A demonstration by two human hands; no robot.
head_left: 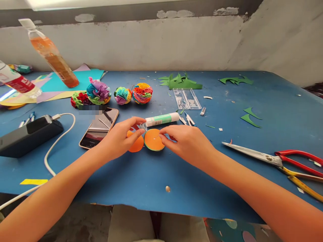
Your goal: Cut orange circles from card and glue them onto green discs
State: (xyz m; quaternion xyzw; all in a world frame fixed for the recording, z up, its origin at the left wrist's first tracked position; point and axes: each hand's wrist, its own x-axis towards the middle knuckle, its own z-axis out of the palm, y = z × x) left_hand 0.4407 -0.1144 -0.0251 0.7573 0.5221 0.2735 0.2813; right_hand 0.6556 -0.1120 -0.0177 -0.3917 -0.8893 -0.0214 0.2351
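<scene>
In the head view a stack of round paper discs, orange on top with a green rim, lies on the blue table. My right hand is closed in a pinch over its right half, with something thin and pale at the fingertips that I cannot make out. My left hand arches over a second orange paper circle, partly hiding it. Its thumb and index finger are apart, close to a small clear plastic piece. Behind both hands lies a glue stick on its side.
Large scissors lie at right. A compass and an open clear plastic case sit behind the glue stick. Green paper scraps, ruffled paper balls, a phone, a corded black device and bottles stand around.
</scene>
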